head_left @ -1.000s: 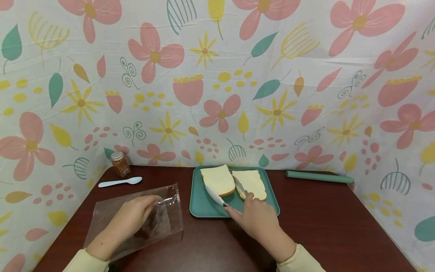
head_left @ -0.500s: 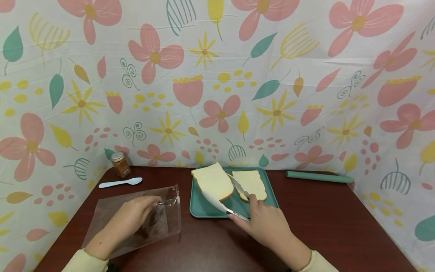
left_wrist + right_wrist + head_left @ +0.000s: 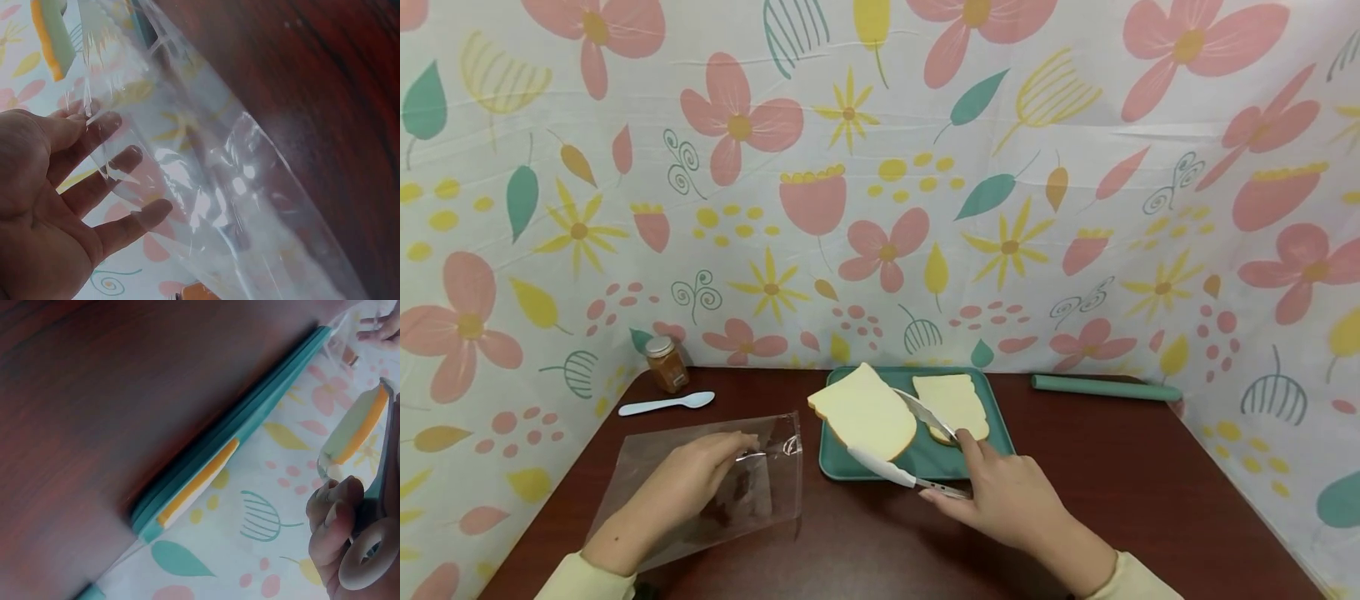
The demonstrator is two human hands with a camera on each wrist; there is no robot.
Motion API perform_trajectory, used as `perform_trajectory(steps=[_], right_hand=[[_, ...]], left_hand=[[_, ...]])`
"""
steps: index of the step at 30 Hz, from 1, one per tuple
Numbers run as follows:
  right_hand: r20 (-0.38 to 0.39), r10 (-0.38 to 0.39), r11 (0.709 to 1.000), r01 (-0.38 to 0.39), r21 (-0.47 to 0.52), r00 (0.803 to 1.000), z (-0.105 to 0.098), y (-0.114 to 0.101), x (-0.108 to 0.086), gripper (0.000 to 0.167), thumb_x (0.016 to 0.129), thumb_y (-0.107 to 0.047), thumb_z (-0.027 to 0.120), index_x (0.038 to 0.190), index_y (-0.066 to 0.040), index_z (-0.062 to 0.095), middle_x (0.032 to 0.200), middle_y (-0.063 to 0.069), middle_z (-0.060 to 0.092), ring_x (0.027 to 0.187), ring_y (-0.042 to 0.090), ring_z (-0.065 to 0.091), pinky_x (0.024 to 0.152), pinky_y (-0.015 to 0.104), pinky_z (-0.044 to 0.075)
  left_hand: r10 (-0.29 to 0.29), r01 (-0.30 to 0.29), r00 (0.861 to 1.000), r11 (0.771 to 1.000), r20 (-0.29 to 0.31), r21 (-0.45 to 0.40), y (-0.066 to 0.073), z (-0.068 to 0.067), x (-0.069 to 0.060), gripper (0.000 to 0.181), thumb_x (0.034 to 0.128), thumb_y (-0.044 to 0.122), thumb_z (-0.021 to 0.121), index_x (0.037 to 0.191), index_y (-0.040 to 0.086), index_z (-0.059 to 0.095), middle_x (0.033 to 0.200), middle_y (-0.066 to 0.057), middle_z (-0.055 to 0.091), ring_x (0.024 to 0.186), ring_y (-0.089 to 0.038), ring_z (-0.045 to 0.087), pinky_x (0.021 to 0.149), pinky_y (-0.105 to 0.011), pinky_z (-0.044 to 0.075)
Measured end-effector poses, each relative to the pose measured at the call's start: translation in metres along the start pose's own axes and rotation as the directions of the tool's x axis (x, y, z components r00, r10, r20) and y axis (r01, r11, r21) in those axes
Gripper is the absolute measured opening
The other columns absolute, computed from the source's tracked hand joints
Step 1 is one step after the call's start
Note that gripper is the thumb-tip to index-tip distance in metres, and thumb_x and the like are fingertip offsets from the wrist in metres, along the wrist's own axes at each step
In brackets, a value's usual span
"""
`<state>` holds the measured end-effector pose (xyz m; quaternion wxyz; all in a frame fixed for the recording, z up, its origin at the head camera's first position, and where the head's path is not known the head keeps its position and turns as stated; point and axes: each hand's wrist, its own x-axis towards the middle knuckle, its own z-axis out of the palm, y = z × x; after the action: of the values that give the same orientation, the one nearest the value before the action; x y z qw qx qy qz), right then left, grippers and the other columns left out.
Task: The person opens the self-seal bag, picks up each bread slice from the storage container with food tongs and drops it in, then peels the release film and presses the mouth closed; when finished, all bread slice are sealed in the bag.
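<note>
My right hand (image 3: 1011, 500) holds white-tipped tongs (image 3: 880, 467), whose arms clasp a slice of white bread (image 3: 868, 412). In the right wrist view that slice (image 3: 358, 428) is raised above the teal tray (image 3: 842, 468). A second bread slice (image 3: 957, 407) lies flat on the tray's right half. To the left, my left hand (image 3: 681, 483) is over a clear plastic bag (image 3: 778, 492) and pinches its edge. Seen from the left wrist, thumb and index finger pinch the bag (image 3: 206, 187) near its mouth while the other fingers (image 3: 128, 231) spread against the film.
At the back left stands a small amber jar (image 3: 667, 367) with a metal lid. A pale spoon (image 3: 666, 404) lies in front of it. A green rod-like roll (image 3: 1105, 388) lies at the back right. A flower-printed cloth (image 3: 887, 167) surrounds the dark table (image 3: 1120, 483).
The tongs have lifted the bread slice and carried it left and slightly toward me, turning it. My right hand has shifted right and nearer. My left hand stays almost still with the bag.
</note>
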<state>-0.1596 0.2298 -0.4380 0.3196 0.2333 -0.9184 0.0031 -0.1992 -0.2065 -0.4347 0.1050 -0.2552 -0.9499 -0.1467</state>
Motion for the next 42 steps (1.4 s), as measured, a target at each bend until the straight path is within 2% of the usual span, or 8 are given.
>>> perform_trajectory(steps=[6,13,20,24,29,34,42], right_hand=[[0.018,-0.082,0.996,0.082,0.027,0.996,0.003,0.010,-0.003,0.089,0.088,-0.083,0.065,0.127,-0.004,0.064,0.086,0.000,0.070,0.041,0.001,0.031,0.041,0.019,0.033],[0.100,-0.123,0.989,0.114,0.091,0.987,0.008,0.017,-0.006,0.086,0.084,-0.082,0.072,0.129,-0.009,0.064,0.082,-0.006,0.066,0.045,-0.006,0.029,0.043,0.016,0.031],[0.122,-0.195,0.973,0.176,0.152,0.973,0.009,0.019,-0.005,0.090,0.085,-0.078,0.074,0.139,-0.007,0.063,0.087,-0.006,0.068,0.048,-0.007,0.029,0.045,0.016,0.032],[0.081,-0.271,0.953,0.256,0.160,0.959,0.010,0.022,-0.003,0.092,0.091,-0.079,0.066,0.144,-0.004,0.061,0.088,-0.005,0.068,0.048,-0.007,0.025,0.045,0.015,0.030],[0.036,-0.346,0.932,0.339,0.127,0.938,0.014,0.025,0.000,0.095,0.095,-0.083,0.053,0.145,-0.003,0.060,0.086,-0.005,0.068,0.046,-0.004,0.029,0.044,0.015,0.030],[0.053,-0.388,0.918,0.380,0.109,0.920,0.014,0.027,0.004,0.094,0.094,-0.085,0.054,0.140,-0.004,0.063,0.085,-0.004,0.069,0.046,0.001,0.033,0.043,0.017,0.029],[0.050,-0.467,0.879,0.458,0.135,0.883,0.016,0.027,0.011,0.091,0.094,-0.085,0.055,0.138,-0.005,0.064,0.088,-0.005,0.069,0.048,-0.001,0.029,0.043,0.013,0.026]], left_hand=[[0.003,-0.003,1.000,1.000,0.017,-0.014,0.001,-0.002,0.000,0.032,0.1052,0.006,0.066,0.131,0.023,0.073,0.133,0.004,0.076,0.125,-0.023,0.073,0.100,-0.044,0.063],[0.010,-0.010,1.000,1.000,0.002,-0.012,0.001,-0.003,-0.002,0.032,0.1057,0.007,0.065,0.134,0.021,0.073,0.132,0.006,0.077,0.123,-0.020,0.074,0.100,-0.042,0.063],[0.006,-0.006,1.000,0.999,0.011,-0.038,0.003,-0.005,-0.004,0.032,0.1068,0.009,0.065,0.135,0.023,0.072,0.134,0.008,0.075,0.124,-0.018,0.074,0.099,-0.040,0.064],[0.010,-0.010,1.000,0.999,0.010,-0.047,0.004,-0.006,-0.005,0.032,0.1072,0.010,0.065,0.135,0.024,0.072,0.135,0.008,0.075,0.125,-0.018,0.073,0.100,-0.040,0.064],[0.023,-0.022,1.000,0.998,0.015,-0.055,0.005,-0.006,-0.005,0.032,0.1069,0.011,0.065,0.136,0.022,0.072,0.133,0.009,0.075,0.125,-0.018,0.073,0.099,-0.040,0.064],[0.026,-0.024,0.999,0.997,0.029,-0.068,0.005,-0.007,-0.005,0.033,0.1070,0.011,0.065,0.137,0.023,0.072,0.134,0.009,0.075,0.126,-0.018,0.073,0.100,-0.040,0.064],[0.032,-0.029,0.999,0.996,0.041,-0.079,0.006,-0.005,-0.005,0.034,0.1072,0.011,0.064,0.139,0.022,0.071,0.136,0.008,0.074,0.127,-0.018,0.072,0.101,-0.040,0.063]])
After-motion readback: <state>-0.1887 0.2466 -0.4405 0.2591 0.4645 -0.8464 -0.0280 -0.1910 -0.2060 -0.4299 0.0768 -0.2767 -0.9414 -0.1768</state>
